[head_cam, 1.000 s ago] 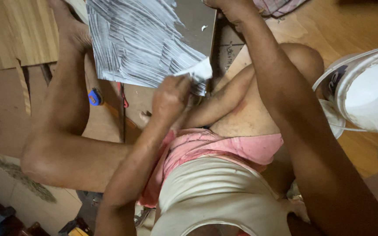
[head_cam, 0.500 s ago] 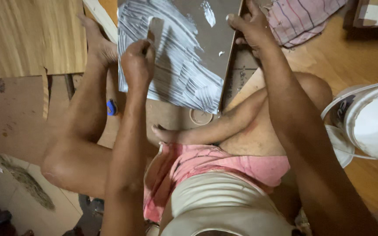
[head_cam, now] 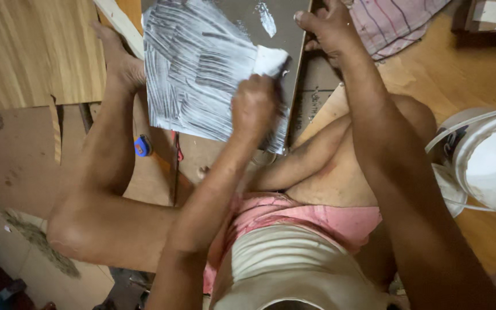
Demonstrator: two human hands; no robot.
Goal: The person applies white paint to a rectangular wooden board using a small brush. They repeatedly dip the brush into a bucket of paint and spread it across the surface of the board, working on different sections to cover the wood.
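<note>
left hand (head_cam: pixel 254 106) clenched on a white spreader (head_cam: pixel 271 59) against the smeared board (head_cam: pixel 202 74); right hand (head_cam: pixel 328 26) grips the board's edge (white bucket (head_cam: pixel 489 161) well right).

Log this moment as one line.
left hand: presses white spreader on board | right hand: grips board's edge | board: streaked with white paste | white bucket: at right

The flat grey board (head_cam: pixel 202 74) looked smooth and matt where bare, its left part coated in wet white paste with rough, streaky ridges. The spreader (head_cam: pixel 271 59) on it was smeared white; its material could not be told. Right of the board lay checked woven cloth (head_cam: pixel 391 23) and a glossy white plastic bucket (head_cam: pixel 489 161). Left of the board, the wood panel (head_cam: pixel 35 51) showed matt grain; below that lay dull brown cardboard (head_cam: pixel 18 155).
</note>
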